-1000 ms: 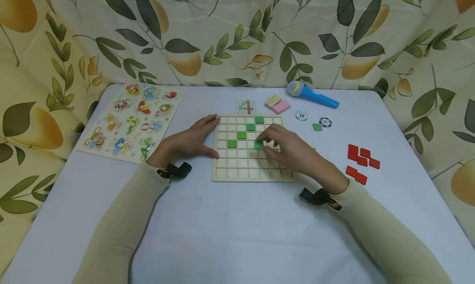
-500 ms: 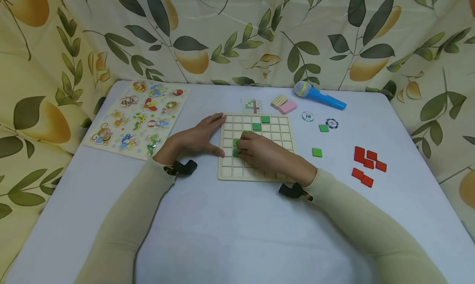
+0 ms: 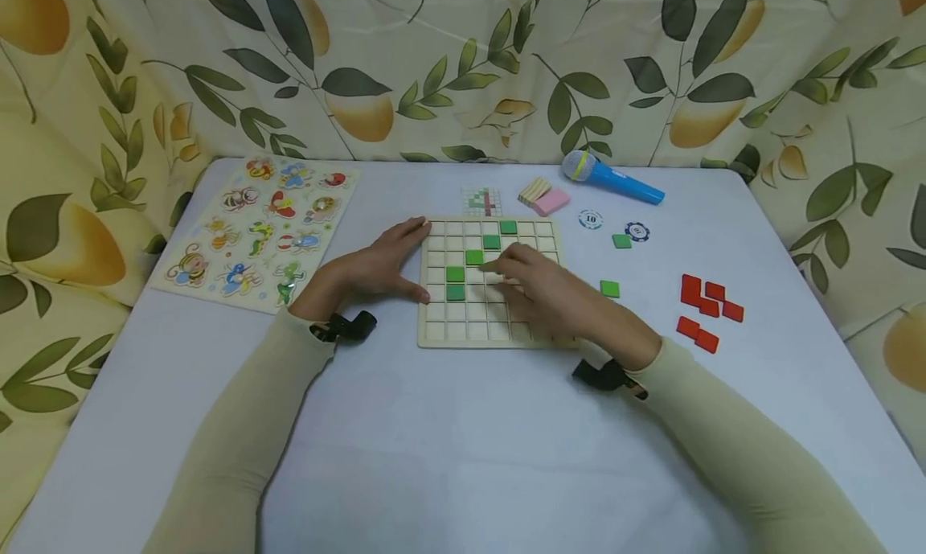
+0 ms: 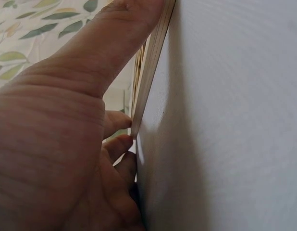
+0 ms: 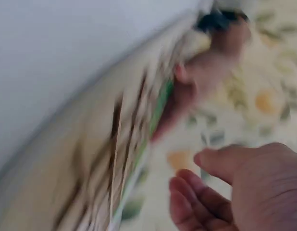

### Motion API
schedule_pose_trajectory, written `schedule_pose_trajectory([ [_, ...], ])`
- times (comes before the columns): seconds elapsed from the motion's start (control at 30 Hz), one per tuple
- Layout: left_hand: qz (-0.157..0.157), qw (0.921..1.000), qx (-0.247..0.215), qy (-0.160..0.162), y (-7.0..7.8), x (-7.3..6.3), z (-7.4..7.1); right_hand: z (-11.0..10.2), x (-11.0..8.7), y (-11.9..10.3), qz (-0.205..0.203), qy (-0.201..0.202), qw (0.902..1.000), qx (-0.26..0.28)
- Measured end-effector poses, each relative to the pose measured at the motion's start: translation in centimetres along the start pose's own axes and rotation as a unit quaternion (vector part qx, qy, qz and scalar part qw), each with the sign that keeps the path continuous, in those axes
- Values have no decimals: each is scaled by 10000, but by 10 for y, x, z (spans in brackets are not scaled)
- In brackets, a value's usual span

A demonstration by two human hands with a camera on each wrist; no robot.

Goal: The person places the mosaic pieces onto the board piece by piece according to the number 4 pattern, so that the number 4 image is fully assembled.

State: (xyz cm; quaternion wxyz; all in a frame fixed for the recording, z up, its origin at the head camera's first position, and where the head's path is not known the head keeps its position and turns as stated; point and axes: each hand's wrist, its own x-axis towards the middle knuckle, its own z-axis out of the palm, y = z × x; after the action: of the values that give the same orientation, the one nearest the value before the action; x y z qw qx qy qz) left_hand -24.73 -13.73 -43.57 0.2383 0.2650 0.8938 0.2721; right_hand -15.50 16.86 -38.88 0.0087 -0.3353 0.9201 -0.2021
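Note:
A square wooden grid board (image 3: pixel 535 334) lies on the table, with several green tiles (image 3: pixel 455 292) in its cells in a stepped line. My left hand (image 3: pixel 379 263) rests at the board's left edge, thumb (image 4: pixel 124 38) and fingertips spread apart along it. Over the board's right part is my right hand (image 3: pixel 546 289), fingers loosely bent and nothing between them; it hides some cells. In the right wrist view the thumb and fingertips of the right hand (image 5: pixel 225 187) stand apart, while the board (image 5: pixel 95 159) is blurred.
Two loose green tiles (image 3: pixel 610 289), several red tiles (image 3: pixel 690 287) and poker chips (image 3: pixel 637 231) lie to the right. Behind the board are a small grid pattern card (image 3: pixel 472 204), a pink block (image 3: pixel 551 201) and a blue toy microphone (image 3: pixel 622 184). A sticker sheet (image 3: pixel 239 285) covers the back left.
My right hand carried a green tile leftward, set it in a cell below the lowest green tile, let go and drew back right. The left hand stayed at the board's edge.

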Motion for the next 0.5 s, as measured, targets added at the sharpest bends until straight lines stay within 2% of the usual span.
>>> schedule_pose_trajectory([
  [0.1,-39,10000,-24,-9,0,0,0,-20,-31,19,899,687,9935,105],
  [0.2,-44,10000,-21,27,1,-2,-2,-35,-61,43,1888,1090,9758,170],
  [0.27,-67,10000,-27,47,1,-4,-4,-37,-77,58,2418,1091,9637,303],
  [0.33,-82,9999,-38,63,1,-6,-4,-34,-89,72,2753,910,9560,456],
  [0.43,-48,10000,-34,50,0,-4,-1,-27,-100,87,3031,568,9497,552],
  [0.5,8,10000,-49,29,0,-3,1,-23,-105,93,2995,465,9516,517],
])
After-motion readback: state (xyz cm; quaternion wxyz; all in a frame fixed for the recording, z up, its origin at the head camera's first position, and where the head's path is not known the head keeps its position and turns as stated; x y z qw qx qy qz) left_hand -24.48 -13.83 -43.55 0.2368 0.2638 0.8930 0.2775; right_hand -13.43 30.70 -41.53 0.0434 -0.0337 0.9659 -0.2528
